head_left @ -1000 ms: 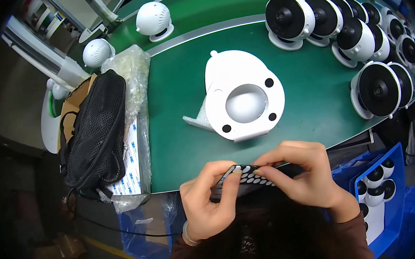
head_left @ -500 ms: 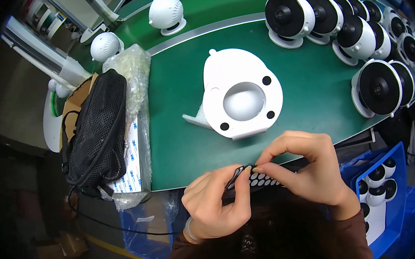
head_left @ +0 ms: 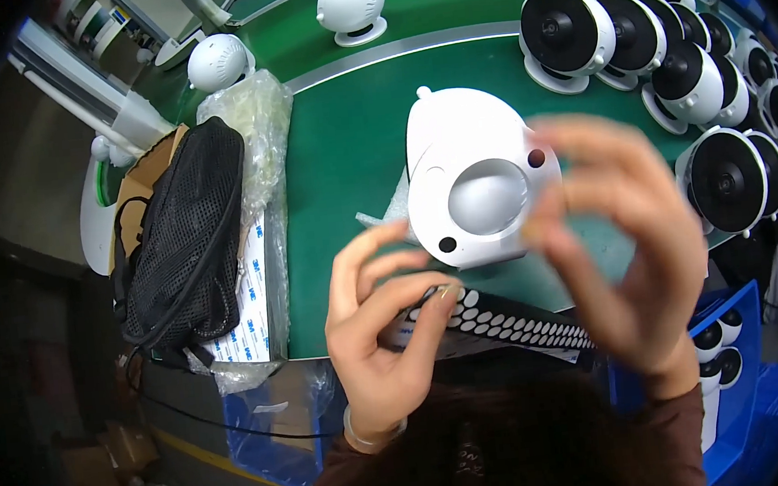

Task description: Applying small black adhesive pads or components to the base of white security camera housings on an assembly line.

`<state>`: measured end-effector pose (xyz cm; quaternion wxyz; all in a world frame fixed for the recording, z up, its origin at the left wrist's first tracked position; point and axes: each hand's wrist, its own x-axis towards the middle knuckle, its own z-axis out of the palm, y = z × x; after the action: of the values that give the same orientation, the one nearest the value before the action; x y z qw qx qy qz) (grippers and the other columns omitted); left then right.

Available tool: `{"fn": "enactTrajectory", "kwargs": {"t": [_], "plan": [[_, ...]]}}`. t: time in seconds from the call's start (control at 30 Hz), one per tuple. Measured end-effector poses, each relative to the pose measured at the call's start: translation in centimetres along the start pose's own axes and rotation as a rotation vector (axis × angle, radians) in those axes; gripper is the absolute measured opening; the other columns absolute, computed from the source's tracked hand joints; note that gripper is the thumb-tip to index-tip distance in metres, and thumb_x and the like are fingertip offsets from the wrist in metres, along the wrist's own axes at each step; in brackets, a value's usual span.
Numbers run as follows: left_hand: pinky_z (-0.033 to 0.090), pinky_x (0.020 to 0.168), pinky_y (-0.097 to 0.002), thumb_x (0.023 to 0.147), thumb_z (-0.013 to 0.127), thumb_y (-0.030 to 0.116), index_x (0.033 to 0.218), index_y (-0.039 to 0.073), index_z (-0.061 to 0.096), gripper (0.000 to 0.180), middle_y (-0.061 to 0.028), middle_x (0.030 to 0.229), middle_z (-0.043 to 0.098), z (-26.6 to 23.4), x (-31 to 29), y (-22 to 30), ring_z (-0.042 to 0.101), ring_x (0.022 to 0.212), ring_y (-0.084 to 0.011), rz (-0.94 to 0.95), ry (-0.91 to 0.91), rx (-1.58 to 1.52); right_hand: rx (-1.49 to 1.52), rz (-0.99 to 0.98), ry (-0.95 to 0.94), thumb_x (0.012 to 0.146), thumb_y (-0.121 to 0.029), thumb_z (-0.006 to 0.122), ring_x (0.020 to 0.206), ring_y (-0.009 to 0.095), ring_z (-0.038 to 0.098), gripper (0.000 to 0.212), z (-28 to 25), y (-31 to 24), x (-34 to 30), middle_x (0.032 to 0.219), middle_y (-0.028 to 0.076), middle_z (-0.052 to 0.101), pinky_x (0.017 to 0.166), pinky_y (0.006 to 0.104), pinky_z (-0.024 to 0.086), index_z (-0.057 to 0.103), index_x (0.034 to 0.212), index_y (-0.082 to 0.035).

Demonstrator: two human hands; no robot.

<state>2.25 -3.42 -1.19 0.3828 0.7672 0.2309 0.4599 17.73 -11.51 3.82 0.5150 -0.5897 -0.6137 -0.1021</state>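
Note:
My left hand (head_left: pixel 378 332) pinches a black sheet of round pads (head_left: pixel 517 326) between thumb and fingers. The sheet's rows of small pale discs stretch to the right along the bench's near edge. Beyond it, a white rounded device (head_left: pixel 456 112) lies with its flat ring-shaped base toward me. Black round pads (head_left: pixel 447 244) are on that base, around a central opening. My right hand (head_left: pixel 634 240) is over the base's right side, smeared by motion. Whether its fingertips hold anything is not visible. The lower right of the base is hidden behind them.
Several white devices with black round fronts (head_left: pixel 566 28) crowd the bench's right side. Two white ones (head_left: pixel 351 4) stand at the far left. A black mesh bag (head_left: pixel 186 233) and bubble wrap (head_left: pixel 260 143) lie at left. A blue bin (head_left: pixel 753 387) stands lower right.
My right hand has left the pad sheet and moved up and right to the white device's base. My left hand keeps hold of the sheet, now more exposed. The view has shifted slightly.

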Motion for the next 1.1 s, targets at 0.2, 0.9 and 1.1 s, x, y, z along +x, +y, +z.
{"fn": "enactTrajectory", "kwargs": {"t": [0.2,0.9,1.1], "plan": [[0.041,0.059,-0.0204,0.074,0.063,-0.005,0.081,-0.006,0.061,0.007,-0.0094,0.079,0.059,0.6,1.5,0.1,0.053,0.067,-0.0097,-0.118,-0.055,-0.212,0.112,0.133,-0.155,0.069,0.000,0.063,0.081,0.019,0.059,0.006,2.0,1.2,3.5,0.090,0.012,0.061,0.074,0.0262,0.044,0.059,0.073,0.001],[0.040,0.049,-0.0202,0.069,0.069,-0.002,0.079,-0.003,0.061,0.012,-0.0093,0.073,0.059,0.7,1.4,-0.6,0.053,0.055,-0.0107,-0.017,-0.003,-0.141,-0.126,0.099,-0.194,0.069,0.001,0.064,0.072,0.011,0.056,0.008,2.3,0.5,4.4,0.080,0.009,0.059,0.063,0.0223,0.042,0.056,0.067,0.001],[0.043,0.054,-0.0214,0.071,0.068,-0.001,0.079,-0.003,0.062,0.010,-0.0111,0.081,0.061,0.3,1.8,-0.2,0.058,0.062,-0.0132,-0.057,-0.067,-0.134,0.189,0.358,-0.717,0.074,-0.008,0.067,0.059,0.009,0.058,0.015,1.3,2.0,7.4,0.065,0.007,0.062,0.057,0.0216,0.047,0.064,0.082,0.004]]}}
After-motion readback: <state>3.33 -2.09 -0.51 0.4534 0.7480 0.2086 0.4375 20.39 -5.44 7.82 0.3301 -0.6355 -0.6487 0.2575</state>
